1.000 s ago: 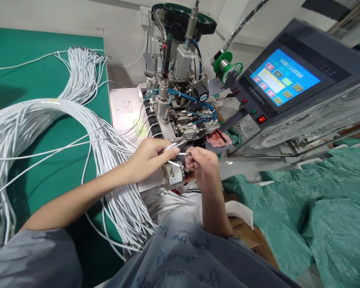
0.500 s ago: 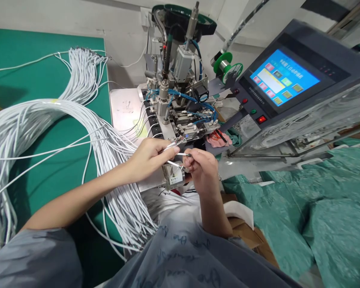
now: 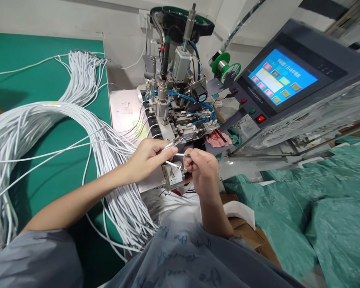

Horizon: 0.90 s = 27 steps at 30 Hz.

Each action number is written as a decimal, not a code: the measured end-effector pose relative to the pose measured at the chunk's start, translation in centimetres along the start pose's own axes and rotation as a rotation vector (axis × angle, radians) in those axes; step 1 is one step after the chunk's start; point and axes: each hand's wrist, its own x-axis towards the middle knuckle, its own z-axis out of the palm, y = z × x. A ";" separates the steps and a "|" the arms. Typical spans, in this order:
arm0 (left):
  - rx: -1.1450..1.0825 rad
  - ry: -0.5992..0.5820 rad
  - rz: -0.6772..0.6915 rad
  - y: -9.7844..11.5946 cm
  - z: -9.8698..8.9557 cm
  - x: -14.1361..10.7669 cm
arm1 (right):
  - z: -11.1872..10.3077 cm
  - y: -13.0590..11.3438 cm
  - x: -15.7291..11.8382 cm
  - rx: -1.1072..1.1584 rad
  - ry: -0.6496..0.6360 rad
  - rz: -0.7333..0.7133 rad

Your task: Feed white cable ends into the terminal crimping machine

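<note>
In front of the machine (image 3: 180,104), my left hand (image 3: 150,157) is closed around several white cables. Their stripped or metal-tipped ends stick out past my thumb, one cable end (image 3: 174,164) slanting down to the right. My right hand (image 3: 202,163) pinches the dark tip of another white cable (image 3: 180,155) between thumb and fingers, close beside the left hand. The thick bundle of white cables (image 3: 99,132) arcs over the green table (image 3: 48,44) and passes under my left forearm. Below the hands sits a metal block with a white label (image 3: 175,175).
A control panel with a lit blue screen (image 3: 283,78) stands at the right. A green wire spool (image 3: 221,66) hangs beside the machine. Pink cloth (image 3: 217,138) lies under the panel. Green plastic sheeting (image 3: 342,216) covers the lower right, next to cardboard (image 3: 255,236).
Both hands keep their grip in nearly the same place. The view has shifted very slightly; the pinched cable tip shows a little more.
</note>
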 end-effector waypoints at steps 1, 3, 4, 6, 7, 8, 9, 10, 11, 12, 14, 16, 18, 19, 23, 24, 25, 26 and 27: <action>0.002 0.004 0.003 0.0 0.0 0.0 | 0.0 0.0 0.0 -0.004 -0.001 -0.003; 0.003 0.003 0.006 0.0 0.0 0.0 | -0.1 0.0 0.0 -0.016 -0.002 -0.011; 0.003 0.003 0.006 0.0 0.0 0.0 | -0.1 0.0 -0.1 -0.023 -0.001 -0.015; 0.002 0.006 0.006 0.0 0.0 -0.1 | -0.1 0.0 -0.1 -0.033 0.000 -0.022; -0.001 0.007 0.008 0.0 0.0 -0.1 | -0.1 0.0 -0.1 -0.039 0.000 -0.026; -0.005 0.009 0.010 0.0 0.0 -0.1 | -0.1 0.0 -0.1 -0.047 -0.001 -0.029; -0.009 0.011 0.012 0.0 0.0 -0.1 | -0.1 0.0 -0.1 -0.058 0.000 -0.033; -0.011 0.012 0.012 0.0 0.0 -0.1 | -0.2 0.0 -0.1 -0.073 0.003 -0.038; -0.012 0.012 0.011 0.0 0.0 -0.1 | -0.2 0.1 -0.1 -0.092 0.007 -0.045; -0.012 0.013 0.009 0.0 0.0 0.0 | -0.2 0.1 -0.1 -0.114 0.012 -0.059; -0.012 0.012 0.006 0.0 0.0 0.0 | -0.2 0.1 -0.1 -0.167 0.026 -0.103; -0.014 0.010 0.008 0.0 0.0 0.0 | -0.3 0.1 -0.1 -0.242 0.047 -0.159; -0.012 0.011 0.008 0.0 0.1 0.1 | -0.2 -0.1 -0.1 -0.332 0.068 -0.221; -0.010 0.011 0.008 0.0 0.1 0.1 | -0.2 -0.2 -0.1 -0.372 0.074 -0.253; -0.001 0.008 0.009 -0.1 0.3 0.0 | -0.1 -0.4 -0.2 -0.446 0.086 -0.345; 0.005 0.005 0.010 -0.2 0.3 0.0 | -0.1 -0.4 -0.2 -0.450 0.090 -0.346; 0.010 -0.001 0.012 -0.2 0.3 0.0 | -0.2 -0.4 -0.2 -0.449 0.097 -0.338; 0.013 -0.012 0.015 -0.2 0.3 0.0 | -0.3 -0.5 -0.1 -0.444 0.101 -0.326; 0.014 -0.028 0.020 -0.2 0.3 0.0 | -0.4 -0.6 0.0 -0.429 0.102 -0.312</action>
